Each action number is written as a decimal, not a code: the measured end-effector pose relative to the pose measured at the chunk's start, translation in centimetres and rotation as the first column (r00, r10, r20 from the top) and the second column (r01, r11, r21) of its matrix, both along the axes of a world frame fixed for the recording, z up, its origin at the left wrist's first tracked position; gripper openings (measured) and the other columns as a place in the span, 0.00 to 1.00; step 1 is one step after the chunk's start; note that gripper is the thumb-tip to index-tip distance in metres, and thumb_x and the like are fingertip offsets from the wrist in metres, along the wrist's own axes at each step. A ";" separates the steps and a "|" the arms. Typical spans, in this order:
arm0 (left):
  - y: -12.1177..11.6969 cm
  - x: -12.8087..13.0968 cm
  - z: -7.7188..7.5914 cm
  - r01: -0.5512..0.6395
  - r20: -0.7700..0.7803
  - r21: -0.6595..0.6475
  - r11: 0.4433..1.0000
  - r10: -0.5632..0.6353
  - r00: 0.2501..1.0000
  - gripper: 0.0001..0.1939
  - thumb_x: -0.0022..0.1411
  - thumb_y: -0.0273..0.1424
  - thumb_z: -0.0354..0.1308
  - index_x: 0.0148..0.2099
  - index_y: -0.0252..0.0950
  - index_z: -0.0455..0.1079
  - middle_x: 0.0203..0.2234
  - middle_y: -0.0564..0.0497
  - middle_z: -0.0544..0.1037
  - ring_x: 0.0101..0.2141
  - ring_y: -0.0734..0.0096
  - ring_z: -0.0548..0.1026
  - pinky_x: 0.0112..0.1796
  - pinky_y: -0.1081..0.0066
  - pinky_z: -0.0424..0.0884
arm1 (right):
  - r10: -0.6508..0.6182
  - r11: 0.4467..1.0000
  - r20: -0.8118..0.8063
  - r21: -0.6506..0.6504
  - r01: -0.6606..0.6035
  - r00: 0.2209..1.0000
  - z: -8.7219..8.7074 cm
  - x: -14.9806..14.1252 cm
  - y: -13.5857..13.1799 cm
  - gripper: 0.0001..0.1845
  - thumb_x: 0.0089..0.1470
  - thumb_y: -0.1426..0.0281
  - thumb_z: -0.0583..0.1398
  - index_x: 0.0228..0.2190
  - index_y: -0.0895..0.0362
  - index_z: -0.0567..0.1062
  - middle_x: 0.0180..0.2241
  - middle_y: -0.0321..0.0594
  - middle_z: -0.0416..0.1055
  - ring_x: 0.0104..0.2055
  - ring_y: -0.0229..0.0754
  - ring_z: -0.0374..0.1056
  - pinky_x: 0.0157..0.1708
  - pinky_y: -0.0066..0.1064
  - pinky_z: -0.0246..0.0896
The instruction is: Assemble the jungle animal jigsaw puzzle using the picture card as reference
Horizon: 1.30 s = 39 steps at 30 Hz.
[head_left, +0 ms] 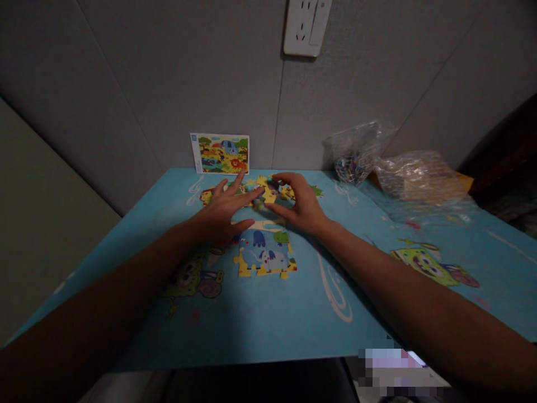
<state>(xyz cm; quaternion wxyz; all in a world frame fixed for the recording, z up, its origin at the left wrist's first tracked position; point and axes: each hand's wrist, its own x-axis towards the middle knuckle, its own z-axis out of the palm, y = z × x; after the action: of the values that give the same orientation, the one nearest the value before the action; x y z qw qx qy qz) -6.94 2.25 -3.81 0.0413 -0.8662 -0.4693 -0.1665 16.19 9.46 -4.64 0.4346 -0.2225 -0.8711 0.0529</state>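
Note:
A joined block of jigsaw puzzle pieces (264, 254), with blue elephants and a yellow border, lies flat in the middle of the table. Beyond it, loose yellow and green puzzle pieces (288, 192) are spread near the wall. Over their left side, my left hand (229, 207) is open with its fingers spread, partly covering them. My right hand (301, 204) curls in from the right, thumb and forefinger around a yellow puzzle piece (270, 193). Blur and overlap hide that piece's outline. A picture card (222, 154) showing animals leans against the wall behind my left hand.
A blue cartoon-print cloth (268, 330) covers the table. At the back right sit a clear plastic bag (354, 162) with small objects inside and crumpled clear wrapping (423, 184) over something orange. A wall socket (307, 28) is above the table.

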 end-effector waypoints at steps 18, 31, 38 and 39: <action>1.3 -1.4 0.0 -0.541 0.019 -0.180 0.821 0.553 0.833 0.35 0.63 0.52 0.50 0.67 0.39 0.63 0.71 0.41 0.50 0.68 0.25 0.39 0.58 0.28 0.46 | -0.607 0.706 0.364 -0.163 0.690 0.707 -2.1 2.1 3.1 0.20 0.50 0.60 0.63 0.43 0.56 0.80 0.46 0.55 0.75 0.52 0.67 0.64 0.52 0.70 0.49; -0.3 0.5 0.0 0.008 -0.014 -0.075 0.997 -0.009 1.000 0.34 0.63 0.33 0.53 0.71 0.36 0.55 0.70 0.38 0.53 0.70 0.46 0.40 0.64 0.42 0.41 | 0.019 0.999 0.112 -0.040 -0.015 0.994 0.6 -0.2 -0.8 0.42 0.47 0.51 0.69 0.58 0.53 0.65 0.51 0.48 0.72 0.53 0.55 0.64 0.54 0.49 0.59; 0.7 -0.7 0.5 -0.422 0.104 -0.076 0.903 0.428 0.898 0.34 0.66 0.41 0.49 0.71 0.36 0.55 0.68 0.38 0.58 0.70 0.45 0.44 0.64 0.43 0.45 | -0.447 0.855 0.164 -0.212 0.474 0.879 -0.4 6.6 5.0 0.37 0.42 0.62 0.70 0.55 0.54 0.71 0.49 0.48 0.75 0.55 0.65 0.64 0.55 0.63 0.52; 0.8 -0.8 0.5 -0.462 0.098 -0.096 0.882 0.470 0.877 0.34 0.66 0.43 0.48 0.71 0.37 0.56 0.68 0.38 0.58 0.70 0.44 0.44 0.64 0.43 0.46 | -0.463 0.834 0.197 -0.236 0.500 0.865 -0.6 7.4 5.5 0.36 0.42 0.62 0.70 0.54 0.54 0.72 0.48 0.48 0.76 0.54 0.65 0.65 0.55 0.64 0.52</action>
<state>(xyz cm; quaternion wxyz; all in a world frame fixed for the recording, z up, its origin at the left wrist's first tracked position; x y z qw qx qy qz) -7.75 3.09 -3.31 0.0218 -0.7173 -0.6711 -0.1862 23.61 14.99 -5.22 0.3399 -0.4965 -0.7972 0.0491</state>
